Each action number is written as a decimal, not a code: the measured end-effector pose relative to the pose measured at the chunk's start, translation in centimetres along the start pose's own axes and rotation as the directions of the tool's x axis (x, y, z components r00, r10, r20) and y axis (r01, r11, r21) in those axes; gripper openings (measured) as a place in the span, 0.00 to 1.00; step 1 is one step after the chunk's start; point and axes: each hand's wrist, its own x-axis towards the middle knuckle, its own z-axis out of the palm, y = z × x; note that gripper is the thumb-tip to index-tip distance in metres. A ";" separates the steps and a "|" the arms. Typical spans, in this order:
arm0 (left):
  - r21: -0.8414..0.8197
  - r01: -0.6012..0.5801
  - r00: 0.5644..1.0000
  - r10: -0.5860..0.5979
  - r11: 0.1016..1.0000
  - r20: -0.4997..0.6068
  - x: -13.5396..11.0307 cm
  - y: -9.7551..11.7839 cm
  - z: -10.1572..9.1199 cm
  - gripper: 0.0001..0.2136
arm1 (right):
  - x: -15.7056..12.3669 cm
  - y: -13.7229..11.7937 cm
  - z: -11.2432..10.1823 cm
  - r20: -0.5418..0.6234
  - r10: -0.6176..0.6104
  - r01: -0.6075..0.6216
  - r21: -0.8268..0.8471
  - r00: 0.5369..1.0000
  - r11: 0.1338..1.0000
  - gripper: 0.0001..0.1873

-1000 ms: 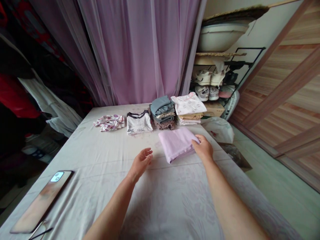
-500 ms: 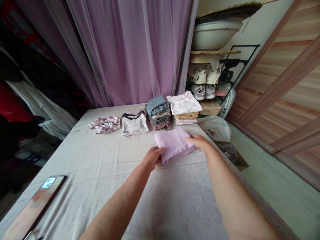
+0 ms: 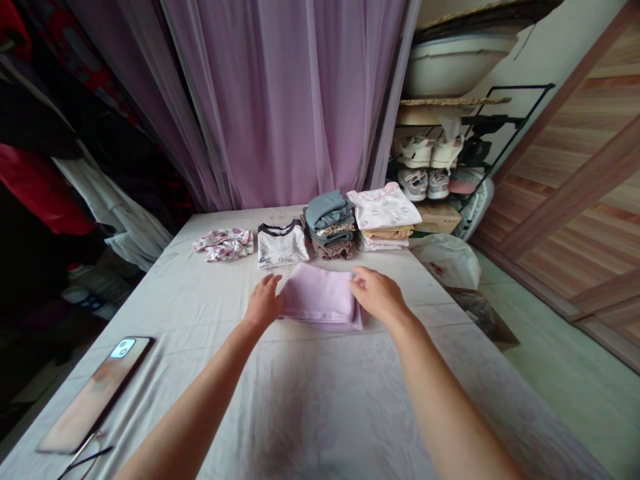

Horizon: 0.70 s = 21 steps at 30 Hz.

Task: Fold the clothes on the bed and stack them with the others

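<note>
A folded pale pink cloth [image 3: 317, 300] lies on the white bed sheet [image 3: 310, 400], in front of the row of folded clothes. My left hand [image 3: 263, 303] grips its left edge, fingers closed on the fabric. On the cloth's right edge my right hand [image 3: 377, 293] holds the fabric with curled fingers. Behind it sit a white shirt with a dark collar [image 3: 281, 245], a grey and brown stack [image 3: 330, 223], a pink and cream stack [image 3: 383, 217] and a spotted garment [image 3: 225, 243].
A phone [image 3: 97, 390] lies face down near the sheet's left front edge. Purple curtains [image 3: 280, 100] hang behind the bed. A shoe rack [image 3: 440, 167] and a white plastic bag [image 3: 445, 260] stand at the right, by the wooden wall.
My left hand reached the pink cloth and took its left edge. Both hands have slid the cloth leftward and turned it square to the row of folded clothes.
</note>
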 end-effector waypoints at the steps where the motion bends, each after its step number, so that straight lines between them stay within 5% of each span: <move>1: 0.045 -0.067 0.997 0.068 0.997 -0.020 0.1 0.8 0.4 0.24 | 0.3 -1.4 0.3 -0.057 -0.116 0.116 -0.017 0.992 0.993 0.21; 3: 0.087 -0.162 0.987 0.162 0.983 0.010 0.4 2.9 1.4 0.21 | 1.1 -3.4 1.5 -0.068 -0.323 0.321 -0.050 0.944 0.946 0.22; 5: 0.100 -0.188 0.982 0.183 0.977 0.055 0.7 4.8 2.4 0.20 | 1.6 -4.0 3.3 -0.002 -0.378 0.375 -0.104 0.926 0.921 0.23; 11: 0.006 -0.190 0.977 0.189 0.982 0.096 0.8 5.5 4.7 0.26 | 1.5 -0.7 7.6 0.145 -0.162 0.192 -0.217 0.976 0.957 0.28; 21: -0.063 -0.187 0.977 0.192 0.980 0.092 1.0 4.8 4.8 0.27 | 1.6 -1.0 7.0 0.147 -0.121 0.146 -0.169 0.982 0.975 0.27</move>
